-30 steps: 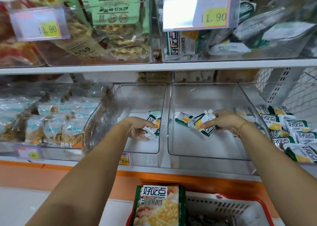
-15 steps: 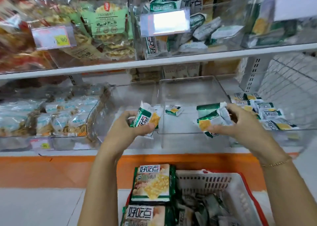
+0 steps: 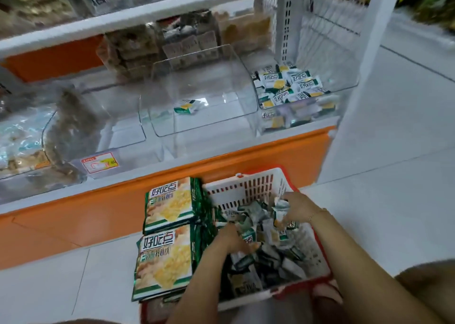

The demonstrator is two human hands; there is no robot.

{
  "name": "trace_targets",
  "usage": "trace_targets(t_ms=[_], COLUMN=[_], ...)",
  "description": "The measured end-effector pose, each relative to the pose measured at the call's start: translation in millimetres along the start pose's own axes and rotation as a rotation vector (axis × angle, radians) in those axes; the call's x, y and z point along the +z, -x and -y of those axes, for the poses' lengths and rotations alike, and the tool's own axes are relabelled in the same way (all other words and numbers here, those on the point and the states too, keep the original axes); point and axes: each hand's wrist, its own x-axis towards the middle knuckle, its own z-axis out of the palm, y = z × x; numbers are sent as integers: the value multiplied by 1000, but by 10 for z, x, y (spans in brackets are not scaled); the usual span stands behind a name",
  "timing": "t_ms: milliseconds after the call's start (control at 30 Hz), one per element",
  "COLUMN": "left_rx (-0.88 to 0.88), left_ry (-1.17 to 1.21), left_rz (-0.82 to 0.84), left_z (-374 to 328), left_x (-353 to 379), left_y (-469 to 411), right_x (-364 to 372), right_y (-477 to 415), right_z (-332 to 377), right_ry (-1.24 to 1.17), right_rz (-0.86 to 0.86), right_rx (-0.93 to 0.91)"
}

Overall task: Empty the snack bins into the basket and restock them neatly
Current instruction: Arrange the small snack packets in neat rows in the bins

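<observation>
Gripping packets in one basket: left hand, right hand.

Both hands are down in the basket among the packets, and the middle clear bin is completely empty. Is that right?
Not quite. The head view shows one packet lying in the middle clear bin, so it is not empty. The rest stands: left hand and right hand are down in the basket.

Two bare forearms enter the view from about 6 and 4 o'clock, uncovered as far as the frame edge, ending in the left hand and the right hand, the right wrist ringed by a thin gold-coloured chain bracelet; the fingers are blurred.
</observation>
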Motion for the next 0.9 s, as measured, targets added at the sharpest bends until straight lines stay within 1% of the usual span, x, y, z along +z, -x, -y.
trace_targets(t_ms=[67,133,200,300,367,433,533,600,667,700,733,833,900], left_rx=[-5,65,162,310,418,530,630,661,624,584,541,394,284], left_ry=[10,0,-17,24,76,148,288,348,382,387,389,382,236], left_rz=[-37,-161,-310,-483,-609,-720,-900,-1032,-1133,-1166,-1160,-1016,-914], left_z=[45,23,-53,-196,-300,-369,-339,-265,-174,-103,-33,169,248], left_x=[106,96,-35,-384,-698,-1070,-1715,-2155,-2550,-2781,-2956,-3427,-3671], left_y=[-80,-103,-60,141,367,634,999,1154,1197,1149,1058,571,214], right_x=[77,129,178,96,-106,-422,-956,-1292,-1583,-1721,-1820,-2008,-2052], right_y=[-69,-135,-222,-274,-205,-3,289,345,234,80,-84,-742,-1177], right_z=[-27,-23,-47,-6,136,430,981,1351,1698,1905,2053,2396,2584], right_ry=[37,90,110,-25,-123,-228,-384,-457,-441,-400,-360,-222,-51], right_rz=[80,105,68,-21,-87,-161,-316,-403,-471,-483,-479,-372,-281], right_rx=[2,-4,-27,-49,-83,-180,-392,-531,-601,-614,-603,-508,-413])
